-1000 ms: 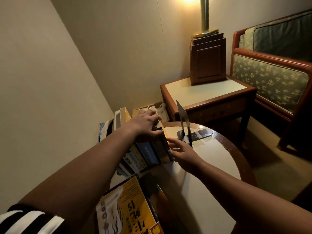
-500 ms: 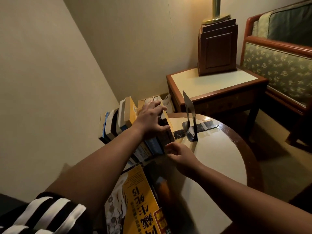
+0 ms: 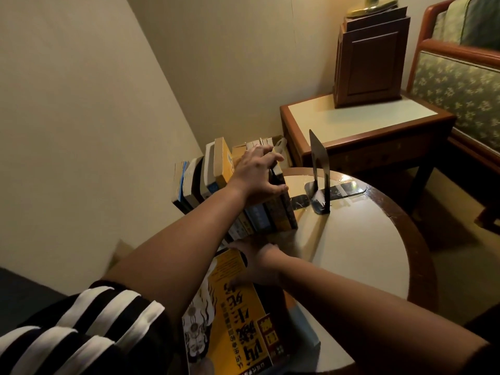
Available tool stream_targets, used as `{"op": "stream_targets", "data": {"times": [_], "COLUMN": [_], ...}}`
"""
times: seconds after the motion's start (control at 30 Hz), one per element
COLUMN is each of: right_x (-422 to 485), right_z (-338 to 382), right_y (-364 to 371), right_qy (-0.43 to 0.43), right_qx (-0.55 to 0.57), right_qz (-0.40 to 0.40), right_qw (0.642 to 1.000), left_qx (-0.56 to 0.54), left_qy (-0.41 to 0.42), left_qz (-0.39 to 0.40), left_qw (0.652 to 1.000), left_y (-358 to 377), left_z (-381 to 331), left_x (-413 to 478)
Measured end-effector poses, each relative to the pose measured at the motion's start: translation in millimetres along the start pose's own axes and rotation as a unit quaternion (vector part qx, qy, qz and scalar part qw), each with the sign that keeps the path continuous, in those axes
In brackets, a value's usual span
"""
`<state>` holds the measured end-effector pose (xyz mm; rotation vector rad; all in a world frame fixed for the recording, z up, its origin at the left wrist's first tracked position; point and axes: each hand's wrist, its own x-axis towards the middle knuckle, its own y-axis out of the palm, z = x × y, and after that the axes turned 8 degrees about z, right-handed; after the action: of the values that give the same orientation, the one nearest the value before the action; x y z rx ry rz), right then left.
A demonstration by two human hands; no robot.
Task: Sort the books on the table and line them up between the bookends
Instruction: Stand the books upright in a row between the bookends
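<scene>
Cream-topped and rimmed in dark wood, the round table [image 3: 365, 253] carries the lot. A row of books [image 3: 216, 169] stands upright on its far left part, showing yellow, blue, grey and brown spines, with the taller volumes at the far end. The left hand [image 3: 259, 174] grips the row's right end: its fingers [image 3: 266, 154] hook over the top edges and the thumb presses the last book's outer cover. Below those fingers, nearer the person, a large yellow book [image 3: 232, 307] lies flat, printed with black characters and a pale figure, on darker books. Just right of the thumb, apart from the row, a black metal bookend [image 3: 319, 169] stands upright, its foot flat on the table. The right hand [image 3: 259, 261] rests at the yellow book's far end, too blurred to tell whether its fingers pinch or merely touch.
</scene>
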<state>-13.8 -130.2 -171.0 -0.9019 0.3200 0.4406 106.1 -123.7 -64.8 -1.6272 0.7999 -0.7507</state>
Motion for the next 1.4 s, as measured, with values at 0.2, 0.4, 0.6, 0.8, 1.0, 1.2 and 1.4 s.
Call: {"op": "stream_targets", "data": {"times": [0.2, 0.4, 0.6, 0.8, 1.0, 1.2, 1.4], "right_x": [-12, -31, -62, -97, -116, -129, -165], "right_z": [-8, -43, -86, -122, -134, -125, -119], "right_y": [-3, -6, -22, -45, -65, -72, -95], "right_qy": [0.009, 0.021, 0.017, 0.007, 0.027, -0.014, -0.05], "right_qx": [0.026, 0.187, 0.4, 0.454, 0.441, 0.424, 0.407], "right_qz": [-0.043, -0.104, -0.099, -0.089, 0.009, 0.023, -0.037], "right_qw": [0.999, 0.977, 0.911, 0.886, 0.897, 0.905, 0.912], "left_qx": [0.004, 0.005, 0.0, -0.001, 0.002, 0.005, 0.011], "left_qy": [0.002, -0.001, -0.003, 0.003, 0.005, 0.002, -0.004], "left_qz": [-0.006, -0.004, -0.013, -0.02, -0.028, -0.023, -0.011], "left_qw": [1.0, 1.0, 1.0, 1.0, 1.0, 1.0, 1.0], "left_y": [1, 0, 1, 5, 6, 7, 6], "left_z": [2, 1, -1, 3, 3, 4, 5], "left_x": [-2, -1, 0, 2, 3, 4, 5]}}
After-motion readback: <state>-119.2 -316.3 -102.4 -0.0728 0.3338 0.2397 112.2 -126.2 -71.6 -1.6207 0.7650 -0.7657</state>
